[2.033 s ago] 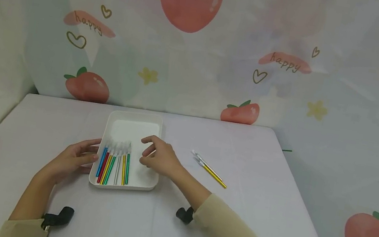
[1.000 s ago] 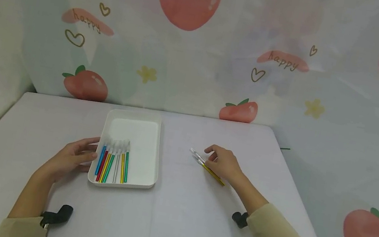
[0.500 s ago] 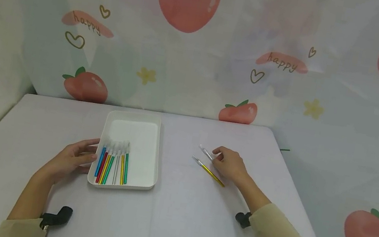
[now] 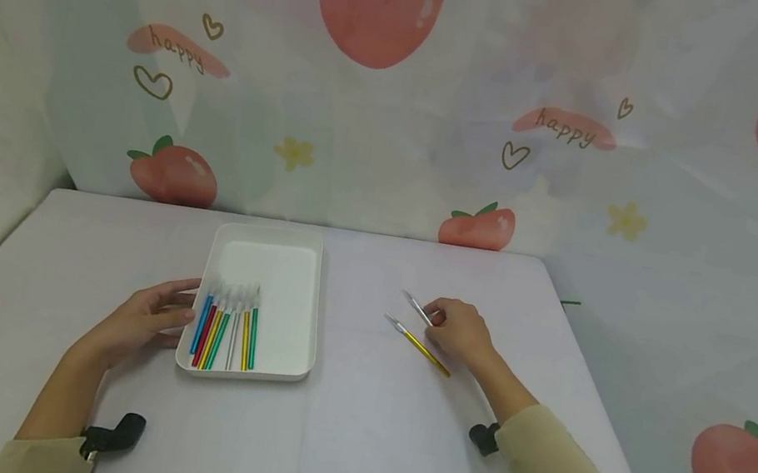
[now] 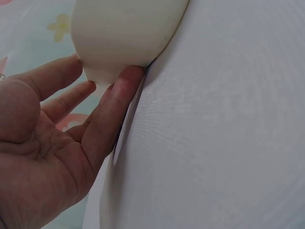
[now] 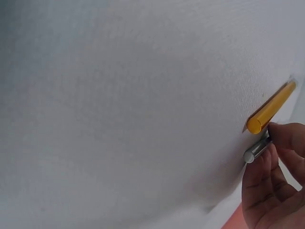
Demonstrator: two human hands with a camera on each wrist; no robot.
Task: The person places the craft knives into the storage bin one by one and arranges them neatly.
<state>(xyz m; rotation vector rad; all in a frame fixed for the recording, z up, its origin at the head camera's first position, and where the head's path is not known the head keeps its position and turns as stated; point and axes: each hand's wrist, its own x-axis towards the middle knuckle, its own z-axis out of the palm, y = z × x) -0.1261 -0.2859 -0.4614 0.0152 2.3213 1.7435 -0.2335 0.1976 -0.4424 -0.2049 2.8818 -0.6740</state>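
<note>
A silver craft knife (image 4: 418, 308) with a pale tip is pinched between the thumb and fingers of my right hand (image 4: 459, 331); its round handle end (image 6: 249, 156) pokes out in the right wrist view. Just in front of it on the table lies a yellow craft knife (image 4: 422, 349), slanting the same way. My left hand (image 4: 139, 321) rests its extended fingertips against the left side of a white tray (image 4: 319, 294). In the left wrist view, those fingertips (image 5: 129, 78) touch the tray's outer wall (image 5: 119, 38). Inside, several craft knives (image 4: 220, 335) lie side by side.
The tray's craft knives have blue, red, yellow, green and silver handles and sit in its near left part. White cloth (image 4: 341, 450) covers the table. A printed fruit backdrop (image 4: 359, 132) stands behind it and along the sides.
My right hand has gone from above the tray to the right, taken hold of the silver craft knife and drawn it apart from the yellow one. My left hand stays at the tray.
</note>
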